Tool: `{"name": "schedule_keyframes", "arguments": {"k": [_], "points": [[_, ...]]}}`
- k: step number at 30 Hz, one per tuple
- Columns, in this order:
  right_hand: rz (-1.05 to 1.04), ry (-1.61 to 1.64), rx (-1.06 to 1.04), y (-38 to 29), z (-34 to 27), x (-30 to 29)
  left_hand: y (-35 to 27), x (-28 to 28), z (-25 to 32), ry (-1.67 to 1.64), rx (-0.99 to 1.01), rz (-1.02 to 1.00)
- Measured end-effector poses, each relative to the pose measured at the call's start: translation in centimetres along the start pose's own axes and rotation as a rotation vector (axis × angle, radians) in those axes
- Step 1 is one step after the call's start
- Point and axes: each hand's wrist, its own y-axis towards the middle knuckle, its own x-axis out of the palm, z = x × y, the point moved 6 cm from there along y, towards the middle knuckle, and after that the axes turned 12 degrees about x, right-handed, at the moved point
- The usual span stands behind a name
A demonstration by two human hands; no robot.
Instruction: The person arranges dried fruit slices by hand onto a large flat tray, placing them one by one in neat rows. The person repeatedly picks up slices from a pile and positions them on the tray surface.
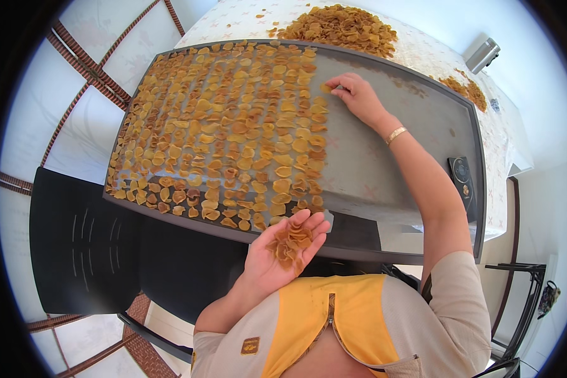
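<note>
My left hand [279,255] is turned palm up near the front edge of a framed mesh screen [359,151]. A small heap of thin amber dried slices [290,243] rests in that palm. Over the screen's upper middle, my right hand [356,97] pinches a single amber slice [326,88] between thumb and fingertips. Just left of it stands the latest column of slices [318,127], with a gap at its upper end. Many similar slices [217,123] lie in close rows across the screen's left part.
A large pile of loose slices [340,30] sits on the patterned tablecloth [236,16] behind the screen. A smaller pile [465,90] and a metal canister [483,55] are at the right. A dark device [462,182] shows near the right frame edge. A black chair [80,241] stands at left.
</note>
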Motion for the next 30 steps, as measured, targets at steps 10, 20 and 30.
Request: {"name": "schedule_keyframes", "arguments": {"k": [10, 20, 30], "points": [[0.016, -0.069, -0.136, 0.2, -0.6, 1.2, 0.2, -0.2, 0.3, -0.006, -0.013, -0.019], [0.024, -0.083, -0.15, 0.3, -0.7, 1.4, 0.5, -0.3, 0.3, -0.001, -0.012, -0.032], [0.027, 0.23, 0.052, -3.8, -3.4, -1.0, 0.8, 1.2, -0.4, 0.042, 0.022, 0.007]]}}
